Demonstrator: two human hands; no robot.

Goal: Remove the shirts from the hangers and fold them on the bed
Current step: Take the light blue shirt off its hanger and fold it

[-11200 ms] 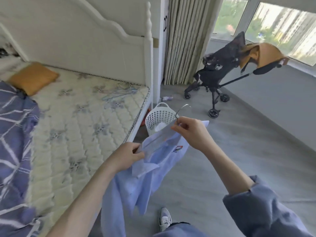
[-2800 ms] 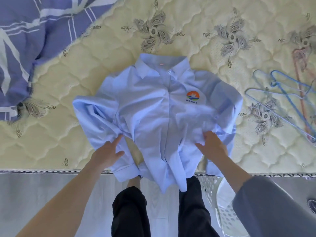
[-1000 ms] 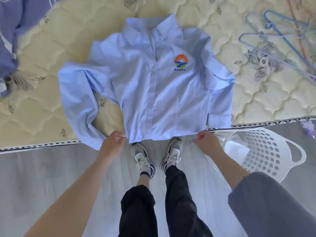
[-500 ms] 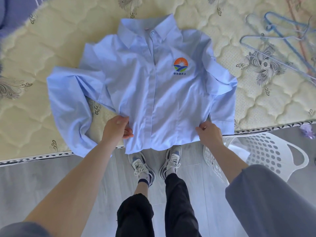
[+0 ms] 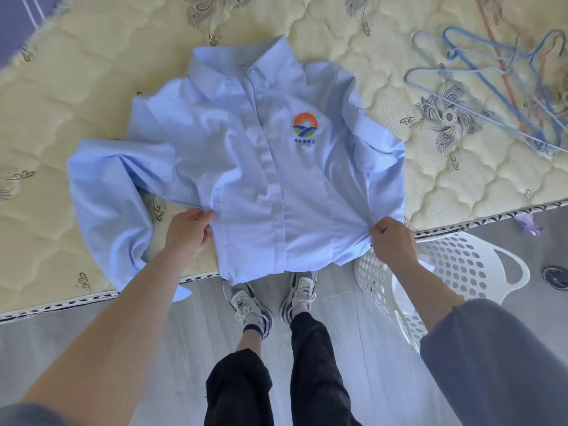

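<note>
A light blue shirt [image 5: 246,167] with an orange, green and blue chest logo lies face up on the bed [image 5: 46,124], collar away from me, hem hanging over the bed's edge. My left hand [image 5: 189,230] grips the shirt's left side seam near the waist. My right hand [image 5: 392,239] pinches the right side seam at the same height. The left sleeve bends down along the mattress; the right sleeve is folded beside the body. Several empty wire hangers [image 5: 498,87] lie on the bed at the upper right.
A white perforated laundry basket [image 5: 461,272] stands on the grey floor below my right arm. My feet in sneakers [image 5: 270,299] stand at the bed's edge. A blue striped blanket [image 5: 21,23] covers the upper left corner.
Both hands moved from the hem up to the shirt's side seams and took hold there. The shirt's body is pulled wider and flatter.
</note>
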